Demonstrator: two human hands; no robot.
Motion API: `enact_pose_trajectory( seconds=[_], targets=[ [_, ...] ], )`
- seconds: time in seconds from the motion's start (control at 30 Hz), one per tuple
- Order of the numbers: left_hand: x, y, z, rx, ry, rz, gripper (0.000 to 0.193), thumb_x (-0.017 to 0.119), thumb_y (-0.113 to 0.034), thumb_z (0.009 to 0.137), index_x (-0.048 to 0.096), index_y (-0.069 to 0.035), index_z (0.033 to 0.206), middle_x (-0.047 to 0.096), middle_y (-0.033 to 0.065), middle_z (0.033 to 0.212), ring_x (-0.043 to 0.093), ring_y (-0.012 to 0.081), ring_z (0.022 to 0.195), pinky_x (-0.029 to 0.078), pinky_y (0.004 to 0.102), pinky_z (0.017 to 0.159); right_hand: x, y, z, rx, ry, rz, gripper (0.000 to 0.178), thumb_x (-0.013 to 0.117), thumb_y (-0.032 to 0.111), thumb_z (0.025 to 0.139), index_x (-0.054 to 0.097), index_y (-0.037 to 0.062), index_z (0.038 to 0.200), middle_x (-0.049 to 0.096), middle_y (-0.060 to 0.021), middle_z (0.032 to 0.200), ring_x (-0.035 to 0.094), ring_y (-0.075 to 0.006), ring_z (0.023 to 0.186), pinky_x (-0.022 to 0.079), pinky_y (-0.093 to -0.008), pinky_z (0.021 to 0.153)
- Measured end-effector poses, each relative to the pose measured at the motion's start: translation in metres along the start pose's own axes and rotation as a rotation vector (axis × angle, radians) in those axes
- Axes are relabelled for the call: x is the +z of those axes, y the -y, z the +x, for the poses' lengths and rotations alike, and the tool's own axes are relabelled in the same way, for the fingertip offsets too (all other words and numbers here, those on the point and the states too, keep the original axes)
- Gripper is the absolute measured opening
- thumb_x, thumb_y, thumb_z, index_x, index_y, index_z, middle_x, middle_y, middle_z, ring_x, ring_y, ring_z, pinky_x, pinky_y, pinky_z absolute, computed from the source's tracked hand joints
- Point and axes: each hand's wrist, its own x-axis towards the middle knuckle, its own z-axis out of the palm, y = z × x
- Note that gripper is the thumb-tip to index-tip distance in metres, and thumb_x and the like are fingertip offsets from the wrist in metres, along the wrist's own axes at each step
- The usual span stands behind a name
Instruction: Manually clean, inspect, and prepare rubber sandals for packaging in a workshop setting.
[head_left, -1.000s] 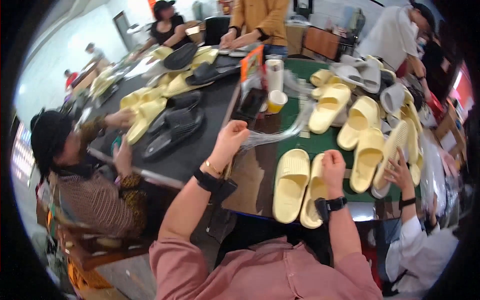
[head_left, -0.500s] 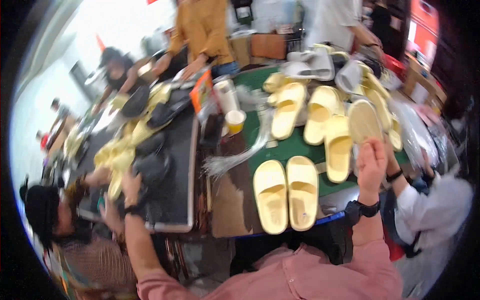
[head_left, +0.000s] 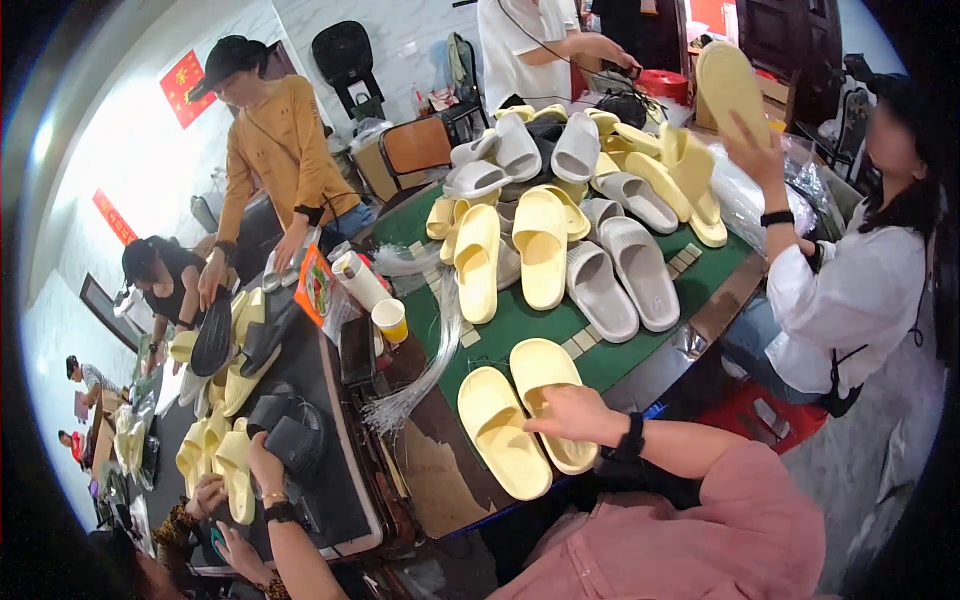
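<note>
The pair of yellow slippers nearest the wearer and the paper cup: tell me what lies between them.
In the head view, a bundle of clear plastic strips lies across the table between the yellow slippers and the paper cup.

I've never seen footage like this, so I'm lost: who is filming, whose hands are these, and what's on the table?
No machine here: a person wears a wide-angle camera on the head, looking down, so straight edges bend. The arms entering from below are that person's. The right hand rests on one of a yellow slipper pair on the green table. The left hand reaches dark slippers at the left; whether it grips them is unclear. Farther back lie many yellow and grey slippers, a paper cup and a bundle of clear strips. Other people work around the table.
</note>
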Motion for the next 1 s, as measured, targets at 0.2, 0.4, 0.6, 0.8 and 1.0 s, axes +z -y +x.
enact_pose_trajectory(
  seconds=[0.2,0.4,0.6,0.8,1.0],
  targets=[
    [-0.023,-0.097,-0.034,0.024,0.069,-0.078,0.026,0.047,0.005,0.079,0.063,0.005,0.100,0.067,0.0220,0.089,0.065,0.0322,0.088,0.048,0.0362,0.078,0.023,0.002,0.032,-0.068,-0.175,-0.021,0.041,0.060,0.041,0.080,0.062,-0.0003,0.080,0.066,-0.0194,0.076,0.066,-0.0353,0.072,0.052,-0.0456,0.066],
    [-0.056,-0.216,-0.074,0.156,0.218,-0.271,0.019,0.055,-0.001,0.074,0.059,0.005,0.092,0.063,0.0190,0.081,0.064,0.0263,0.080,0.048,0.0321,0.074,0.004,0.006,0.026,-0.069,-0.279,0.096,0.027,0.057,0.029,0.082,0.061,0.0021,0.079,0.064,-0.0193,0.073,0.063,-0.0377,0.068,0.051,-0.0468,0.063],
    [-0.040,-0.273,-0.099,0.351,0.358,-0.405,0.024,0.060,0.002,0.069,0.059,0.003,0.093,0.062,0.0228,0.084,0.063,0.0393,0.084,0.049,0.0357,0.073,-0.086,-0.017,0.042,-0.043,-0.536,0.054,0.023,0.057,0.026,0.085,0.060,0.0035,0.083,0.063,-0.0204,0.075,0.062,-0.0388,0.070,0.048,-0.0496,0.064],
    [0.019,-0.306,-0.106,0.228,0.433,-0.360,0.030,0.060,0.004,0.069,0.060,0.004,0.099,0.064,0.0256,0.091,0.064,0.0419,0.087,0.050,0.0408,0.075,-0.177,-0.054,0.074,0.100,-0.832,-0.096,0.033,0.060,0.033,0.086,0.055,0.0039,0.101,0.066,-0.0224,0.084,0.064,-0.0409,0.081,0.050,-0.0492,0.069],
    [0.081,-0.321,-0.120,0.036,0.629,-0.423,0.062,0.073,-0.024,0.079,0.050,0.006,0.128,0.067,0.0231,0.104,0.068,0.0285,0.084,0.053,0.0370,0.076,-0.120,-0.036,0.021,0.039,-0.373,0.042,0.055,0.064,0.043,0.083,0.058,-0.0010,0.116,0.066,-0.0253,0.097,0.063,-0.0411,0.091,0.050,-0.0459,0.079]
  ],
)
